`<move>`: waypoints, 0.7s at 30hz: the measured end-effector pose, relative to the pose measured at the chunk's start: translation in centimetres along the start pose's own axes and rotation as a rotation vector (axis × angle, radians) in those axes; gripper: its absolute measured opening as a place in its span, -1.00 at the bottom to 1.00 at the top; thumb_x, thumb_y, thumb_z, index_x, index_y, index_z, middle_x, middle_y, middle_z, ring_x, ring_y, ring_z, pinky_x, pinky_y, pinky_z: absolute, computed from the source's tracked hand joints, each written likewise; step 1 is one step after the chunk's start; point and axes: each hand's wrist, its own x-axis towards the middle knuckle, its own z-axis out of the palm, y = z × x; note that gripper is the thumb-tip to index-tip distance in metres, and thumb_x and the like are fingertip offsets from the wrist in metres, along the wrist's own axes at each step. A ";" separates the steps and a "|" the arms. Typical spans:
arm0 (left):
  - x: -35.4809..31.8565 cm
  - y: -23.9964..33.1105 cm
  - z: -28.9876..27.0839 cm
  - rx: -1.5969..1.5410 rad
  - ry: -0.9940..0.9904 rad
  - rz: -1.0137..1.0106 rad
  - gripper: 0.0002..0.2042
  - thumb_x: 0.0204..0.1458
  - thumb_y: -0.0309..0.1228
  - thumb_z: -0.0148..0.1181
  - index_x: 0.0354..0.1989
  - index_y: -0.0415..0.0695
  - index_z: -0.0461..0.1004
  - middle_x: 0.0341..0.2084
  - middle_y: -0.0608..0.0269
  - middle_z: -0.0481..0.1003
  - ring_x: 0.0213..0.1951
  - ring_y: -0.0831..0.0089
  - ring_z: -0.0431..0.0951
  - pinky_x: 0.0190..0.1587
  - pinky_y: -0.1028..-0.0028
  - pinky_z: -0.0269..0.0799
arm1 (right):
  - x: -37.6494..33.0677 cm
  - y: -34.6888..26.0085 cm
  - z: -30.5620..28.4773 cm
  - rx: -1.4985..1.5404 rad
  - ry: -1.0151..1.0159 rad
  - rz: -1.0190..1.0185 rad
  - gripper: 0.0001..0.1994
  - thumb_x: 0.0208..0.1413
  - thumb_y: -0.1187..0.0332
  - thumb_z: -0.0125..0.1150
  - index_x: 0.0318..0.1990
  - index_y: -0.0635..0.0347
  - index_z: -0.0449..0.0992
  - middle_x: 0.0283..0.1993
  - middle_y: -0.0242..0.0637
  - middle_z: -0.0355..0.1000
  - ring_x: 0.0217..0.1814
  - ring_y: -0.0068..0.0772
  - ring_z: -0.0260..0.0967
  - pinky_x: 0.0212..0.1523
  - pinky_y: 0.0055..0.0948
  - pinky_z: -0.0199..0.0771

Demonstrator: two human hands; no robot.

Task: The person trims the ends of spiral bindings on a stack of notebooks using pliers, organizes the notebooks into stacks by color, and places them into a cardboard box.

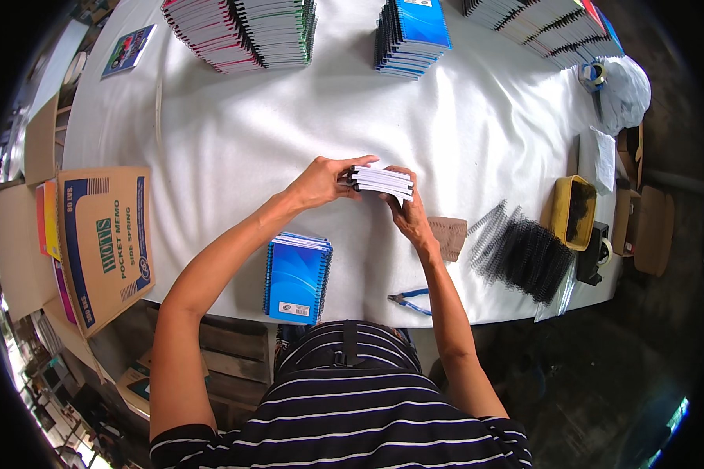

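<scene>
Between my two hands is a small stack of spiral notebooks [382,181], turned so that its white page edges face up, with black at its ends. My left hand [321,181] grips the left end, thumb and fingers on either side. Around the right end close the fingers of my right hand [408,213]. Nearer to me, a short pile of blue-covered spiral notebooks [298,275] lies at the table's front edge. Blue-handled pliers [411,300] rest by my right forearm. To the right of that forearm are a piece of brown cardboard [448,238] and a heap of black spiral coils [528,254].
Tall notebook stacks [246,35] stand along the far side, beside a blue notebook stack [414,39]. A cardboard box [105,242] is at the left edge. On the right are a yellow tray [562,215], a tape dispenser [598,254] and a plastic bag [622,94]. White cloth [235,133] covers the table.
</scene>
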 end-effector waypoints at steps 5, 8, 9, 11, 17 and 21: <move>-0.2 0.4 -0.2 0.122 -0.012 0.044 -0.23 -0.21 -0.56 0.32 0.27 0.20 0.21 -0.11 0.13 0.53 -0.36 0.38 0.55 -0.17 0.37 0.51 | 0.0 0.3 0.3 0.008 0.014 -0.029 -0.49 -0.01 0.65 0.20 0.08 0.20 0.15 -0.02 -0.17 0.22 0.03 -0.20 0.27 0.06 -0.37 0.28; -0.3 1.1 -0.6 0.162 -0.055 -0.006 -0.23 -0.19 -0.57 0.23 0.30 0.21 0.16 -0.12 0.11 0.53 -0.45 0.37 0.48 -0.26 0.37 0.47 | -0.1 0.6 0.5 0.022 0.021 -0.018 -0.46 -0.04 0.67 0.21 0.09 0.21 0.14 -0.02 -0.17 0.21 0.02 -0.21 0.26 0.05 -0.39 0.28; -0.3 1.4 -0.7 0.170 -0.067 -0.020 -0.23 -0.18 -0.58 0.19 0.31 0.21 0.15 -0.12 0.10 0.53 -0.48 0.37 0.46 -0.28 0.37 0.45 | -0.1 0.7 0.4 -0.004 0.019 -0.044 -0.46 -0.05 0.68 0.22 0.09 0.21 0.14 -0.02 -0.16 0.21 0.02 -0.21 0.26 0.04 -0.38 0.29; -0.4 1.5 -0.9 0.174 -0.089 -0.043 -0.22 -0.19 -0.62 0.19 0.30 0.20 0.16 -0.07 0.16 0.52 -0.41 0.39 0.49 -0.26 0.38 0.46 | 0.0 1.0 0.3 -0.057 0.019 -0.097 -0.46 -0.07 0.70 0.22 0.08 0.22 0.15 -0.02 -0.15 0.21 0.02 -0.20 0.25 0.03 -0.38 0.30; -0.4 1.0 -1.1 0.169 -0.070 0.043 -0.25 -0.14 -0.59 0.26 0.29 0.19 0.16 -0.05 0.14 0.51 -0.21 0.28 0.57 -0.07 0.34 0.47 | 0.0 1.4 0.3 0.061 0.024 0.025 -0.49 -0.12 0.73 0.22 0.02 0.24 0.22 -0.06 -0.14 0.26 -0.03 -0.12 0.28 -0.01 -0.32 0.33; -0.2 0.9 -1.6 0.145 -0.100 0.003 -0.26 -0.12 -0.48 0.31 0.29 0.23 0.14 -0.07 0.13 0.51 -0.09 0.14 0.54 0.03 0.28 0.45 | 0.4 1.0 0.1 -0.083 0.048 -0.033 -0.49 -0.12 0.75 0.20 0.02 0.22 0.23 -0.09 -0.16 0.29 -0.04 -0.16 0.32 -0.03 -0.32 0.36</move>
